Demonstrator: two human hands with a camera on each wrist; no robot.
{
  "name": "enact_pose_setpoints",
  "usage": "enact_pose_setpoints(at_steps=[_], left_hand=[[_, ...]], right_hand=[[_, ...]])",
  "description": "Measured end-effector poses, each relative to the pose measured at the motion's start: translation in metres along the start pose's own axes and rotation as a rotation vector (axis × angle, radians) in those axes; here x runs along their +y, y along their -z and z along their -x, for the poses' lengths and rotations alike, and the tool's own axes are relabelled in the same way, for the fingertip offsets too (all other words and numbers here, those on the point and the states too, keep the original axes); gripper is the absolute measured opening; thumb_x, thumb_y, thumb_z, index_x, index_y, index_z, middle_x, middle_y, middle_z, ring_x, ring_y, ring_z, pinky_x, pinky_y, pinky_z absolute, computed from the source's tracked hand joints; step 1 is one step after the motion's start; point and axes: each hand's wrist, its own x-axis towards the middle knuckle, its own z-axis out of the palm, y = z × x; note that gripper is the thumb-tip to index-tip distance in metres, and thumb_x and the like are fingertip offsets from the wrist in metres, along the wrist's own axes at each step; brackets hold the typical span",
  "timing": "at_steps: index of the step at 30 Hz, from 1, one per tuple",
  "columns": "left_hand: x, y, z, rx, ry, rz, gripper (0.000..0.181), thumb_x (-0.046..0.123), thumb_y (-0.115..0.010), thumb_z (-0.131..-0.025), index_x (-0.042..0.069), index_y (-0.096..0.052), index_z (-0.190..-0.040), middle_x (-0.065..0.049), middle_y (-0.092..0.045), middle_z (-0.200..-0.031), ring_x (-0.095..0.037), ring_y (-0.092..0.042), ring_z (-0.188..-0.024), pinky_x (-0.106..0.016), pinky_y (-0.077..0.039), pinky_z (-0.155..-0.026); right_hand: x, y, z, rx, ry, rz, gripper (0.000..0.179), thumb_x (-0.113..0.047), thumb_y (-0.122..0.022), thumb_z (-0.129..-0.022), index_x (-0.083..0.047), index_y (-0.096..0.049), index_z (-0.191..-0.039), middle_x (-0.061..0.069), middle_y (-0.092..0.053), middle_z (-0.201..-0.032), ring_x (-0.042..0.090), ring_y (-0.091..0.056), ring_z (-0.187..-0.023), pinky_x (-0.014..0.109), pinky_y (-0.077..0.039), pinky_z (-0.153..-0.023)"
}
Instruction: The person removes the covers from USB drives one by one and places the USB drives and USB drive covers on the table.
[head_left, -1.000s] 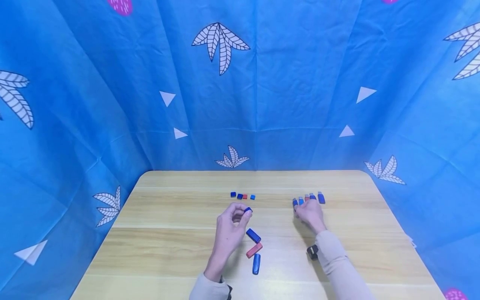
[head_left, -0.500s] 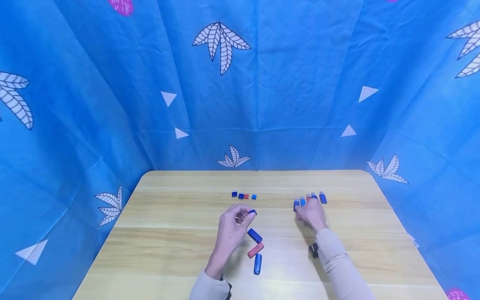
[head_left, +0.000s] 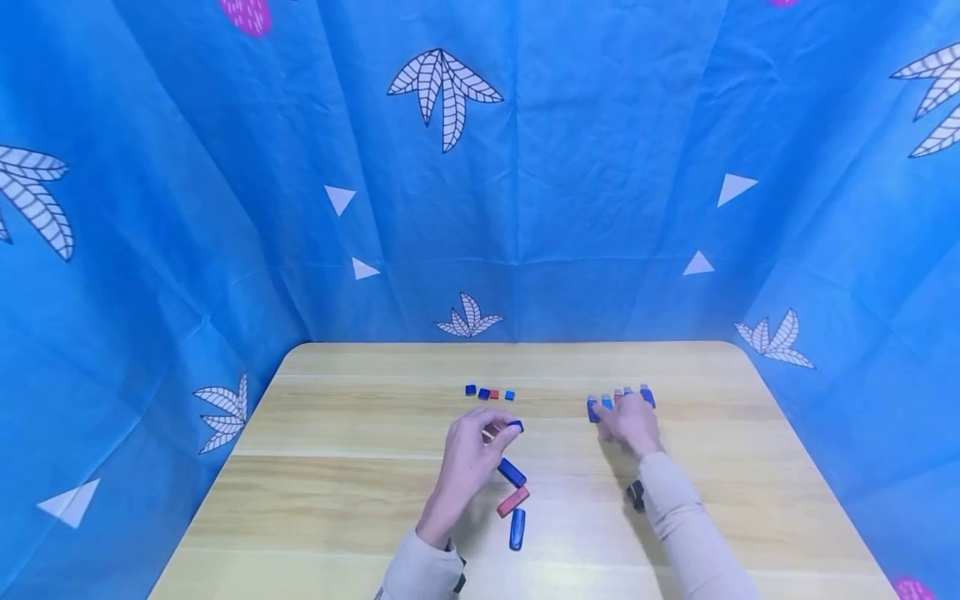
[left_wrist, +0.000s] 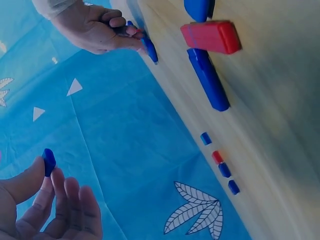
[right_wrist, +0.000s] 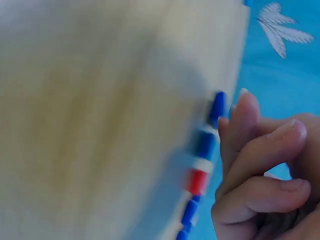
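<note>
My left hand [head_left: 467, 454] pinches a small dark blue cap [left_wrist: 48, 162] between thumb and fingertip, held above the table. My right hand [head_left: 633, 423] is over a row of USB flash drives with bare silver plugs pointing away from me. Its thumb side is by the leftmost dark blue drive [head_left: 592, 410]; touching or not, I cannot tell. A lighter blue drive [head_left: 607, 402] and a red drive [right_wrist: 198, 181] come after it, the others partly behind the fingers. In the right wrist view the fingers are loosely bent with nothing visible in them.
Loose caps lie in a row at the back: two dark blue [head_left: 470, 389], one red [head_left: 494, 394], one light blue [head_left: 510, 395]. Three capped drives, blue [head_left: 512, 472], red [head_left: 513, 502] and blue [head_left: 517, 529], lie before me on the wooden table [head_left: 337, 500]. A blue curtain hangs behind.
My left hand, with the cap, has drifted slightly right. My right hand has shifted a little right along the row, and its fingers cover more of the far-right drive.
</note>
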Motion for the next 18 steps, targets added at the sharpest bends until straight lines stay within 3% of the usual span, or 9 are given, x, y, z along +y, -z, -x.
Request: enact_pose_setpoints(at_steps=[2, 5, 10, 18], left_hand=[[0.002, 0.0, -0.004, -0.011, -0.012, -0.029, 0.013, 0.023, -0.073, -0.094, 0.014, -0.078, -0.102, 0.0, -0.074, -0.092, -0.01, -0.065, -0.082, -0.02, -0.053, -0.073], [0.005, 0.001, -0.013, -0.027, -0.023, -0.066, 0.012, 0.023, -0.072, -0.095, 0.015, -0.078, -0.102, 0.0, -0.076, -0.096, -0.013, -0.066, -0.086, -0.025, -0.053, -0.076], [0.001, 0.002, -0.042, -0.034, -0.039, -0.16, 0.009, 0.02, -0.075, -0.092, 0.014, -0.08, -0.096, -0.005, -0.076, -0.103, -0.023, -0.062, -0.1, -0.037, -0.049, -0.087], [-0.01, -0.013, -0.092, -0.158, 0.006, -0.313, 0.009, 0.022, -0.078, -0.09, 0.015, -0.082, -0.094, -0.008, -0.072, -0.114, -0.033, -0.049, -0.116, -0.051, -0.038, -0.099]], right_hand=[[-0.002, 0.013, 0.005, 0.016, 0.0, -0.064, 0.049, -0.044, -0.06, -0.099, -0.003, -0.069, -0.073, 0.017, -0.077, -0.085, 0.017, -0.059, -0.048, 0.028, -0.041, -0.042], [-0.009, 0.037, 0.018, 0.083, 0.044, -0.121, 0.052, -0.046, -0.056, -0.102, 0.002, -0.072, -0.087, 0.022, -0.076, -0.094, 0.017, -0.06, -0.052, 0.031, -0.044, -0.046], [-0.022, 0.064, 0.043, 0.128, 0.138, -0.13, 0.054, -0.049, -0.054, -0.102, 0.003, -0.072, -0.104, 0.016, -0.078, -0.086, 0.02, -0.064, -0.06, 0.031, -0.046, -0.051], [-0.037, 0.072, 0.086, 0.11, 0.212, -0.148, 0.049, -0.05, -0.057, -0.101, -0.003, -0.071, -0.094, 0.011, -0.076, -0.078, 0.016, -0.058, -0.055, 0.029, -0.045, -0.048]])
